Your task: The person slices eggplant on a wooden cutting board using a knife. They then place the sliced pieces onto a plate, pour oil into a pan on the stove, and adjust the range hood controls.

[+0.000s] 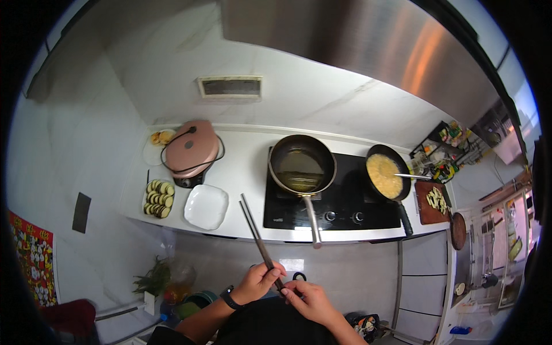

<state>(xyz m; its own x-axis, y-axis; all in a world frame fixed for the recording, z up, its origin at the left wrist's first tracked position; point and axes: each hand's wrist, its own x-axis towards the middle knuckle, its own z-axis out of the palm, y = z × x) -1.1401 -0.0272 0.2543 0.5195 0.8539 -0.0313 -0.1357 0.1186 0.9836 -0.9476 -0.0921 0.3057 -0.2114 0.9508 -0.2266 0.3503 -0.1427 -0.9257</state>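
Observation:
My left hand (258,282) and my right hand (311,302) both grip a pair of long dark chopsticks (254,228) near their thick ends. The tips point up and to the left, over the counter's front edge. Past them stands a deep frying pan (280,148) with a shallow pool of oil (300,170), its handle pointing towards me. A smaller black pan (405,183) to the right holds a pale yellow, lumpy food (381,172) with a metal utensil (412,176) resting in it. Left of the stove sits a bare white square plate (207,207).
Sliced green-skinned vegetable rounds (158,198) and a pink electric griddle (192,151) stand on the counter's left. Both pans are on the black gas hob (345,194). A red-brown cutting board (424,211) bears cut pieces (436,200) at right. The steel range hood (345,34) hangs above.

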